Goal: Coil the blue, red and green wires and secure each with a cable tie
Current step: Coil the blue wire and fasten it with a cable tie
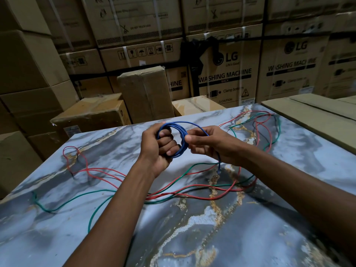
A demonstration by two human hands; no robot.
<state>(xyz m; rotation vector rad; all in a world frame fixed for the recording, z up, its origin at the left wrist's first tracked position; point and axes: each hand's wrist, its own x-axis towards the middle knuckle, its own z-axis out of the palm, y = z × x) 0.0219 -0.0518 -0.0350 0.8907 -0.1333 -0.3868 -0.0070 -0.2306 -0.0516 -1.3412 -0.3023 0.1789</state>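
Only the head view to go on, so here's what I'm seeing from my end. The left hand [157,146] is gripping the blue wire [174,139], fingers curled through the middle of the coil and holding the loops up above the table [192,237]. The right hand [205,142] is pinching the same coil on its right side, fingers bent around the strands, so both hands are clamped on it and sitting just beside each other.

The bit that matters, I reckon: a loose blue tail is hanging down from under the right hand, running pretty much straight down toward the table with its tip near the green wire [63,204]. So the leftover length is lying below and on the right-hand side, and the right hand is clearly the nearer one for feeding that last bit round.

The red wire [100,171] and the green one are sprawling uncoiled across the table, crossing each other under my forearms. I'm not spotting any cable ties in shot. Cardboard boxes [146,93] are stacked behind the table.
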